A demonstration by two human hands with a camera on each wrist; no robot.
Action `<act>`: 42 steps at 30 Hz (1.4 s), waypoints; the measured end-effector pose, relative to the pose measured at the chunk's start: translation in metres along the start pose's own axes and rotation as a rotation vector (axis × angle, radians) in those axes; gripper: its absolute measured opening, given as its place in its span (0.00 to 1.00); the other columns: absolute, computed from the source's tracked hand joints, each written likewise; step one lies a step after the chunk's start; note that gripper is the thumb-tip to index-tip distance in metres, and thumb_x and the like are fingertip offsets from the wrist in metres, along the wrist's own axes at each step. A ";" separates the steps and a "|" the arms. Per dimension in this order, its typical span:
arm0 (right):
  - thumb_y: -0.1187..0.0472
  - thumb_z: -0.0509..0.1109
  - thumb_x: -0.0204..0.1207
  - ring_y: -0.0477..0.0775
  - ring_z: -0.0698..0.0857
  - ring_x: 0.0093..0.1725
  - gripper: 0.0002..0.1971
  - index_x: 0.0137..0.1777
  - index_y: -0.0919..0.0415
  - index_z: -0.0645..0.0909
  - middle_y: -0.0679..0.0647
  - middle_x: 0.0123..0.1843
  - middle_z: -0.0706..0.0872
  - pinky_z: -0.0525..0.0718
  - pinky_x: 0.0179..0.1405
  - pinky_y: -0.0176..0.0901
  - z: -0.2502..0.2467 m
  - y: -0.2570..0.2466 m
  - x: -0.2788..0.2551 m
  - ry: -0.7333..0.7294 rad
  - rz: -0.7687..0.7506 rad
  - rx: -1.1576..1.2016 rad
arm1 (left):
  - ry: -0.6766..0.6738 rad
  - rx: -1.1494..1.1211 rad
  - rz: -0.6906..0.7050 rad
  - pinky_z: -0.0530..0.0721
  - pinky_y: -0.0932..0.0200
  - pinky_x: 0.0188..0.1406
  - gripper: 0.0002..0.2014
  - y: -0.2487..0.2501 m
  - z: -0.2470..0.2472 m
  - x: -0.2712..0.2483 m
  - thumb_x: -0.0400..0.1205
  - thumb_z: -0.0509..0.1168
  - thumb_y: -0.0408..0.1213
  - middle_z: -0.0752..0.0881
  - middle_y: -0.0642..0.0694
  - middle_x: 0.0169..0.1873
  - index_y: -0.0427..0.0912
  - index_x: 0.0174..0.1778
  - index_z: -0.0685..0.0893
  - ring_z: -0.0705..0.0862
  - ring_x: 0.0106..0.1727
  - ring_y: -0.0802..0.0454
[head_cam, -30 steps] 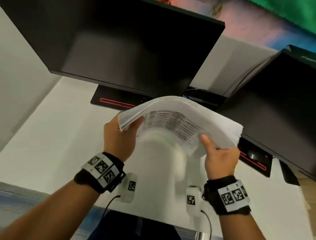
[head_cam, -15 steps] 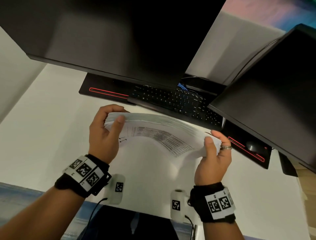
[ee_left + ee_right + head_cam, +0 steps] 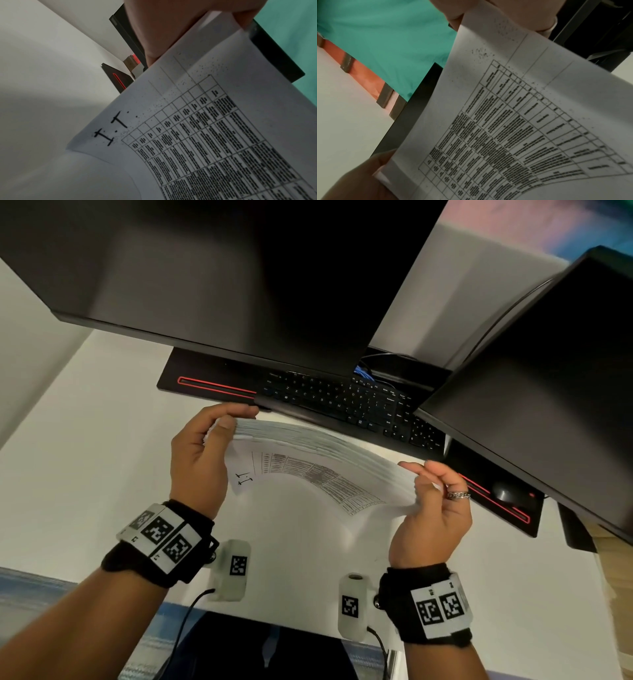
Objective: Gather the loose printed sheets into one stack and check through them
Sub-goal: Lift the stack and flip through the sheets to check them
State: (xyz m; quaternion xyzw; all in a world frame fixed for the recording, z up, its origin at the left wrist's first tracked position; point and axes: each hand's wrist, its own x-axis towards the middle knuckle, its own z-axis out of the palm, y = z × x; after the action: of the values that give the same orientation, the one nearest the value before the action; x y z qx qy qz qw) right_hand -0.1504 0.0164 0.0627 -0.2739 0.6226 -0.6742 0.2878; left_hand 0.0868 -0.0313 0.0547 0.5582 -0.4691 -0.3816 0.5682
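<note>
A thick stack of printed sheets (image 3: 318,470) is held above the white desk (image 3: 85,460), bowed, its nearest page showing a printed table and the letters "I.T". My left hand (image 3: 219,422) grips the stack's left end, thumb on the near side and fingers curled over the far edge. My right hand (image 3: 428,484) pinches the right end between thumb and fingers. The left wrist view shows the table page (image 3: 197,135) close up under the fingers (image 3: 163,29). The right wrist view shows the same page (image 3: 513,121) with both hands at its ends.
A black keyboard (image 3: 342,402) lies just beyond the stack. Two dark monitors (image 3: 222,275) (image 3: 548,392) hang over the desk's far side. Black stand bases with red lines (image 3: 212,381) (image 3: 496,501) sit left and right; a mouse (image 3: 503,493) is on the right one.
The stack has come down from a raised, strongly arched hold to a flatter bow near the desk, uncovering the keyboard. My right hand shifted from a thumb-up grip to a fingertip pinch.
</note>
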 end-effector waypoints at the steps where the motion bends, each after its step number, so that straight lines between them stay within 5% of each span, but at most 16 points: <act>1: 0.65 0.66 0.75 0.60 0.84 0.59 0.09 0.49 0.51 0.83 0.55 0.45 0.93 0.80 0.63 0.47 0.000 0.001 0.000 0.004 -0.009 0.004 | -0.003 -0.005 -0.001 0.83 0.57 0.56 0.16 0.000 0.001 0.000 0.86 0.55 0.33 0.91 0.44 0.55 0.37 0.56 0.88 0.87 0.58 0.46; 5: 0.61 0.66 0.75 0.66 0.84 0.64 0.13 0.52 0.41 0.84 0.54 0.52 0.93 0.73 0.74 0.71 -0.001 0.005 -0.005 -0.007 -0.060 -0.044 | -0.005 0.009 0.005 0.83 0.53 0.57 0.16 -0.002 0.000 0.002 0.87 0.54 0.33 0.91 0.45 0.56 0.38 0.57 0.88 0.86 0.59 0.47; 7: 0.62 0.65 0.76 0.64 0.83 0.65 0.15 0.53 0.40 0.83 0.53 0.53 0.92 0.71 0.76 0.71 -0.001 0.005 -0.007 0.014 -0.072 -0.054 | -0.012 0.027 0.021 0.83 0.49 0.61 0.15 -0.003 -0.001 0.003 0.88 0.54 0.32 0.90 0.45 0.56 0.39 0.58 0.87 0.86 0.60 0.47; 11: 0.71 0.66 0.75 0.51 0.84 0.64 0.19 0.57 0.45 0.81 0.56 0.60 0.88 0.80 0.70 0.50 0.000 0.000 -0.012 -0.025 -0.117 -0.064 | -0.026 0.056 0.041 0.83 0.45 0.60 0.14 -0.007 -0.003 0.004 0.89 0.54 0.35 0.90 0.45 0.58 0.42 0.60 0.85 0.86 0.61 0.47; 13: 0.77 0.66 0.74 0.43 0.84 0.63 0.21 0.60 0.54 0.81 0.59 0.63 0.86 0.80 0.63 0.34 -0.002 -0.001 -0.013 -0.062 -0.144 -0.082 | -0.022 0.049 0.042 0.83 0.43 0.60 0.14 -0.009 -0.004 0.006 0.90 0.53 0.37 0.90 0.44 0.58 0.41 0.61 0.84 0.86 0.61 0.46; 15: 0.81 0.64 0.72 0.39 0.83 0.63 0.21 0.62 0.63 0.80 0.60 0.63 0.85 0.78 0.63 0.29 -0.004 -0.001 -0.014 -0.073 -0.175 -0.118 | -0.023 0.042 0.060 0.83 0.39 0.62 0.14 -0.010 -0.005 0.008 0.90 0.53 0.37 0.90 0.43 0.58 0.41 0.62 0.83 0.86 0.61 0.43; 20: 0.75 0.61 0.73 0.54 0.82 0.69 0.22 0.62 0.53 0.80 0.56 0.64 0.86 0.77 0.74 0.53 -0.007 0.003 -0.012 -0.064 -0.132 -0.094 | -0.043 0.055 0.060 0.83 0.47 0.62 0.16 -0.010 -0.003 0.010 0.90 0.52 0.37 0.90 0.44 0.56 0.37 0.63 0.82 0.87 0.60 0.48; 24: 0.69 0.65 0.78 0.46 0.84 0.61 0.18 0.56 0.44 0.82 0.56 0.60 0.87 0.82 0.65 0.44 0.001 -0.004 -0.014 -0.014 -0.129 -0.083 | -0.041 0.038 0.048 0.83 0.57 0.57 0.15 -0.007 -0.002 0.011 0.89 0.54 0.39 0.91 0.45 0.55 0.38 0.63 0.82 0.87 0.58 0.51; 29: 0.73 0.64 0.72 0.59 0.83 0.64 0.21 0.54 0.45 0.82 0.56 0.53 0.90 0.75 0.75 0.63 0.003 -0.003 -0.009 0.025 -0.100 -0.073 | -0.034 0.036 0.043 0.83 0.55 0.56 0.14 -0.005 0.000 0.010 0.87 0.56 0.43 0.92 0.45 0.54 0.43 0.61 0.83 0.88 0.57 0.47; 31: 0.73 0.62 0.70 0.61 0.83 0.63 0.22 0.55 0.47 0.82 0.56 0.52 0.90 0.78 0.72 0.57 0.001 -0.002 -0.008 0.022 -0.084 -0.042 | -0.026 0.036 0.044 0.82 0.57 0.56 0.15 -0.006 0.000 0.011 0.87 0.56 0.41 0.91 0.44 0.53 0.39 0.62 0.83 0.88 0.56 0.48; 34: 0.74 0.59 0.71 0.49 0.85 0.60 0.23 0.55 0.46 0.82 0.57 0.55 0.90 0.79 0.62 0.36 0.000 -0.002 -0.009 0.031 -0.085 -0.047 | -0.026 0.021 0.037 0.83 0.53 0.56 0.15 -0.008 0.000 0.012 0.88 0.56 0.41 0.92 0.42 0.53 0.38 0.62 0.83 0.88 0.56 0.46; 36: 0.73 0.58 0.72 0.47 0.84 0.60 0.23 0.55 0.45 0.82 0.55 0.55 0.90 0.77 0.61 0.31 0.001 -0.002 -0.010 0.050 -0.084 -0.051 | -0.032 0.002 0.024 0.83 0.52 0.57 0.15 -0.008 0.000 0.012 0.88 0.55 0.39 0.92 0.41 0.53 0.38 0.62 0.83 0.88 0.56 0.44; 39: 0.70 0.61 0.77 0.56 0.84 0.63 0.19 0.56 0.46 0.82 0.51 0.52 0.90 0.80 0.67 0.44 0.004 -0.004 -0.009 0.068 -0.073 -0.044 | -0.020 -0.032 -0.002 0.83 0.60 0.54 0.15 -0.005 0.002 0.014 0.87 0.53 0.32 0.91 0.38 0.52 0.34 0.61 0.83 0.89 0.56 0.45; 42: 0.69 0.67 0.80 0.60 0.84 0.64 0.15 0.55 0.45 0.83 0.52 0.49 0.91 0.76 0.75 0.62 0.008 -0.005 -0.009 0.075 -0.077 -0.073 | -0.005 -0.055 -0.026 0.85 0.47 0.57 0.15 -0.007 0.001 0.017 0.85 0.54 0.34 0.91 0.34 0.52 0.36 0.60 0.84 0.88 0.57 0.38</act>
State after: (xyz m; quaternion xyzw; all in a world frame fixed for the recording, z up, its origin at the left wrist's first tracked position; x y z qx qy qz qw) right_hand -0.1392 0.0179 0.0680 -0.2826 0.6460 -0.6714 0.2282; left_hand 0.0911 -0.0489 0.0498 0.5474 -0.4525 -0.4030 0.5772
